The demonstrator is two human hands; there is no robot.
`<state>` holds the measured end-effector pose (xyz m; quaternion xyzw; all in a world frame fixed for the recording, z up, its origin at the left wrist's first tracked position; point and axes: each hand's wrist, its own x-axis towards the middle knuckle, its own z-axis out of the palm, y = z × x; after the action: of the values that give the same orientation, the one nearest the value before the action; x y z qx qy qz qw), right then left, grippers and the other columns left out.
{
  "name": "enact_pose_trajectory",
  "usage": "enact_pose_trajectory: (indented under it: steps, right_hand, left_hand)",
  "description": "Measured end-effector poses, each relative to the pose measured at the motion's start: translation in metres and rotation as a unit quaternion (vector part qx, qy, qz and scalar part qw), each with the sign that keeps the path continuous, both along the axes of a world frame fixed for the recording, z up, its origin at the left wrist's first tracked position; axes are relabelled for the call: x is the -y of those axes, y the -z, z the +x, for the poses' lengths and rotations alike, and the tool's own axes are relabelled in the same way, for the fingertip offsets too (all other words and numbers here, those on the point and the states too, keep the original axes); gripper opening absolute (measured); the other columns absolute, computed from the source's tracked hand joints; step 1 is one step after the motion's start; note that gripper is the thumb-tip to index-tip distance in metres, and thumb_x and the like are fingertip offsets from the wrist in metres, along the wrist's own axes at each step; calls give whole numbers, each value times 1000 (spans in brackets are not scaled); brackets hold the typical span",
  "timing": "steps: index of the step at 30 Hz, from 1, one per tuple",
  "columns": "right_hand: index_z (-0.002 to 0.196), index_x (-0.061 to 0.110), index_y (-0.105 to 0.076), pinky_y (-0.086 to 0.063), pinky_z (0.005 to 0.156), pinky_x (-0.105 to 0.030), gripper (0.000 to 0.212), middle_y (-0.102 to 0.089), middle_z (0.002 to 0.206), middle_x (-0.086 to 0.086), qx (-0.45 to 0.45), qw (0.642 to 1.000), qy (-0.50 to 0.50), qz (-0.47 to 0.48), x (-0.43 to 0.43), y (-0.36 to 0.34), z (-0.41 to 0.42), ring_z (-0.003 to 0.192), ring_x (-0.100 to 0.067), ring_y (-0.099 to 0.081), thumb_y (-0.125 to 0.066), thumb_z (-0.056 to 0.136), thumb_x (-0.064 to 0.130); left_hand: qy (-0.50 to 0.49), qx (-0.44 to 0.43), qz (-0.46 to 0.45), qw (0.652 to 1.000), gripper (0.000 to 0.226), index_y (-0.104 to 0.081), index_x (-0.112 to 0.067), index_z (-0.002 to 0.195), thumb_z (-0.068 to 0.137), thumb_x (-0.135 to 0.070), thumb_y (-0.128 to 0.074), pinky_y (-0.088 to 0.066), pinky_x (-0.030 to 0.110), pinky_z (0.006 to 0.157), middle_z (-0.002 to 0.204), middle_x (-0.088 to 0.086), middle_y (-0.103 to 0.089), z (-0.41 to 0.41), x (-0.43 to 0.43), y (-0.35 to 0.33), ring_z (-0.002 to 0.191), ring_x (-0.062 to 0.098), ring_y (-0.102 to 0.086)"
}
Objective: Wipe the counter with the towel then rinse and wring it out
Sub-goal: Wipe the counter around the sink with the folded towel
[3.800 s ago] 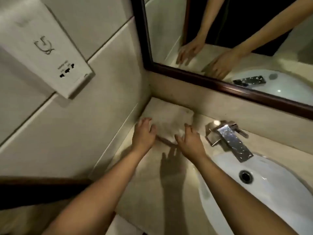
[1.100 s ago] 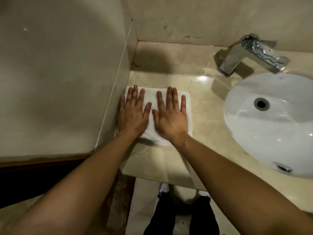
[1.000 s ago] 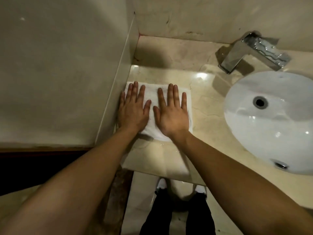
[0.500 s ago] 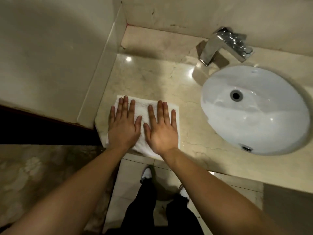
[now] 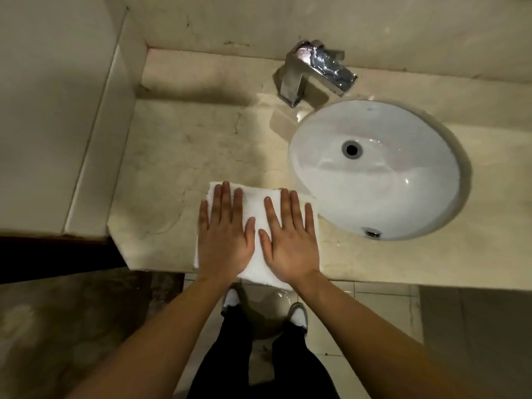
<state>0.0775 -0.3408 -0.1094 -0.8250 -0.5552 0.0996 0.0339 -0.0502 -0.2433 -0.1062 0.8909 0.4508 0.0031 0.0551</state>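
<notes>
Your left hand [image 5: 224,243] lay palm down on the white towel [image 5: 256,205], with the fingers straight and close together and the thumb angled inward. It gripped nothing. Your right hand [image 5: 290,246] lay flat just beside it in the same way, fingers straight and curled round nothing. The two thumbs were near each other but apart, with a strip of cloth showing between them.

Both hands pressed on the folded towel, which lay on the counter [image 5: 178,156] just left of the basin [image 5: 374,197]. The towel's far right corner came right up to the basin's rim, though you could not tell whether it touched. Its near edge hung a little over the counter's front lip.

The basin was a white oval bowl sunk into the beige, veined stone. It had a dark drain [image 5: 351,149] at its middle and a small metal overflow hole [image 5: 373,233] on its near wall. A square chrome faucet [image 5: 313,70] stood behind the basin at its far left, with the spout slanting toward the bowl. The stone between the faucet and the basin's rim shone as if wet.

Well left of the basin, a pale side wall [image 5: 51,110] closed off the counter. Below the basin's front, your dark trousers [image 5: 259,355] and light-toed shoes [image 5: 298,313] stood on the tiled floor [image 5: 374,312].
</notes>
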Motion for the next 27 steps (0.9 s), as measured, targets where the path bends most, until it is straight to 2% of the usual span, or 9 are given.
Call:
enact_pose_trajectory:
  steps: [8,12,17,22,27]
  right_hand:
    - [168,22,-12,-1,131,-53,66,-3,175,-14,-7,1000,9,20,9,-1,7,162,-28,4,-31,109,48]
    - [168,23,-10,-4,131,-53,67,-1,175,-13,7,999,31,8,40,-2,30,162,-28,5,-29,109,49]
    - [168,23,-9,-7,130,-53,67,-2,175,-12,22,998,50,-7,75,-3,61,163,-27,4,-30,109,49]
    - [167,15,-10,-6,131,-53,67,-4,175,-13,46,995,84,-19,71,-4,47,163,-26,1,-28,110,44]
    - [167,15,-15,-11,130,-50,65,-10,175,-10,29,996,83,-3,82,-1,51,162,-22,-7,-28,110,43]
  left_hand:
    - [13,7,-5,1000,68,-19,-6,164,108,-44,-29,-10,54,129,173,16,-13,8,4,0,161,29,-10]
    - [42,13,-21,999,68,-20,-5,164,108,-44,-27,-10,56,129,173,15,-14,37,27,-6,161,29,-11]
    - [63,1,-41,997,68,-10,-8,165,108,-45,-17,-4,56,129,175,13,-4,71,56,-8,162,25,-3]
    - [106,-3,-50,993,67,-5,-9,165,108,-43,-14,-1,58,128,175,12,2,65,54,-5,162,24,6]
    - [154,-9,-36,987,65,-5,-11,166,108,-39,-15,-4,59,127,175,8,-2,67,57,-3,162,25,2]
